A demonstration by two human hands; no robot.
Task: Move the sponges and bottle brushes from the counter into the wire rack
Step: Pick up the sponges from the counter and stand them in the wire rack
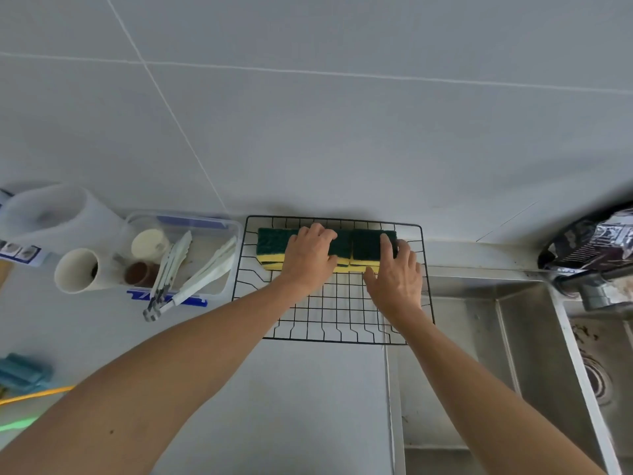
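The sponges (pixel 337 250) lie in a row at the far end of the wire rack (pixel 334 332), green side up, close to the wall. The left hand (pixel 308 260) rests on the left sponges, its grip wrapped over their top. The right hand (pixel 397 275) holds the right sponge (pixel 368 250), fingers over the far edge, thumb at the near edge.

Risks:
- Uneven pressure can tilt a sponge against the rack's raised rim.
- Pushing can slide the rack on the worktop (pixel 308 406) toward the sink (pixel 496 337).
- No bottle brushes are identifiable; they may get left out.
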